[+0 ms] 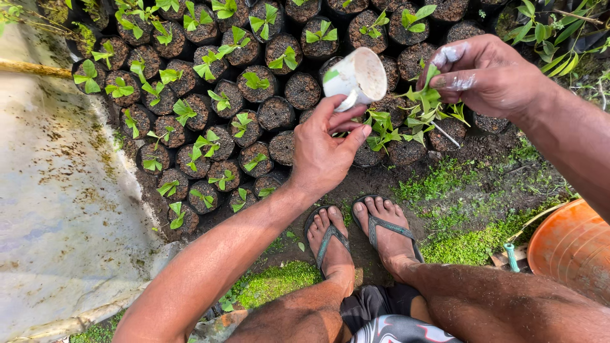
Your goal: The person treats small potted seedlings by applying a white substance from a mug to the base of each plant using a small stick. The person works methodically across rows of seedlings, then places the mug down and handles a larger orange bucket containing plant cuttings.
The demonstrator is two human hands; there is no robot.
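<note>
My left hand (324, 146) grips a small white cup (357, 77), tilted so its powdery mouth faces right. My right hand (486, 73), fingertips coated in white powder, pinches a bunch of green leafy cuttings (413, 114) just right of the cup. Both hands hover over rows of small black soil-filled bags (273, 114), many holding a green seedling (219, 98). I squat, and my feet in sandals (362, 238) rest on dark soil below the hands.
A pale weathered sheet (57, 209) covers the ground on the left. An orange bucket (572, 248) stands at the lower right. Low green groundcover (470, 241) grows around my feet. Leafy plants (553, 38) fill the upper right corner.
</note>
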